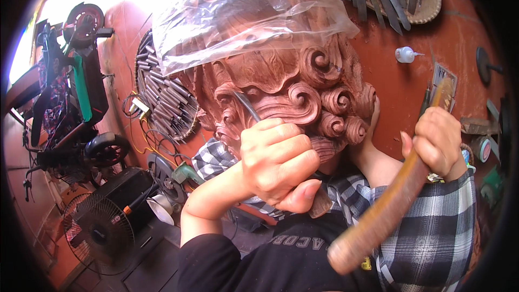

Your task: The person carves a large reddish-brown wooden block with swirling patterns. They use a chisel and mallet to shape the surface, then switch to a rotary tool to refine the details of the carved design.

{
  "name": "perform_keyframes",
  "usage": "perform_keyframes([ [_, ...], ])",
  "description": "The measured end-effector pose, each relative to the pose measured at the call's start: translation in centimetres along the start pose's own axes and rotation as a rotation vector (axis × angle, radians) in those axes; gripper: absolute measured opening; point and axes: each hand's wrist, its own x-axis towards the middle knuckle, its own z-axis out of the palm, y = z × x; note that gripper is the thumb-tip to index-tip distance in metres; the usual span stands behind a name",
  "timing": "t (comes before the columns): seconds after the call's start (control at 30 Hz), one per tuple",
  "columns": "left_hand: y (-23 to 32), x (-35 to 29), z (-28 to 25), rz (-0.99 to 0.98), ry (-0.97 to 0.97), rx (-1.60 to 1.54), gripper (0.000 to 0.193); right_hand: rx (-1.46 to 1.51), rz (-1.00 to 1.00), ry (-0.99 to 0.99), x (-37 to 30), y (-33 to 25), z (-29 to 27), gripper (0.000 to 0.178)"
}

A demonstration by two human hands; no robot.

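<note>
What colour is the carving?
The carving is reddish brown, showing best in the head view.

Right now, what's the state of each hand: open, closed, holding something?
Left hand: closed, holding a chisel.
Right hand: closed, holding a wooden club.

Grey block lettering (297, 241) across chest of black short-sleeved shirt (254, 265). Small yellow character-like emblem (366, 263) lower down, partly covered. Pale mark on hub of round black wire-caged fan (100, 233), too tiny to read from here.
</note>
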Motion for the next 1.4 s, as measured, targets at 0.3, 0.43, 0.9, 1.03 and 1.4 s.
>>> perform_keyframes([
  [0.3,-0.4,-0.4,0.3,0.019,0.054,0.009,0.03,-0.029,-0.019,0.047,0.9,0.2,0.5,0.037],
  [0.43,-0.7,-0.4,0.4,0.043,0.044,-0.004,0.031,-0.1,-0.009,0.038,0.8,0.2,0.5,0.033],
  [0.9,-0.6,0.2,-0.7,-0.041,0.037,-0.073,0.042,0.034,0.041,0.036,1.1,-0.4,0.2,0.036],
  [1.03,-1.1,0.9,-0.9,-0.006,0.045,-0.114,0.028,-0.067,0.146,-0.035,2.1,-0.5,0.0,0.032],
  [1.4,0.8,0.0,-1.1,0.378,0.121,-0.244,0.035,0.047,0.226,0.017,3.4,-0.5,-1.1,0.032],
])
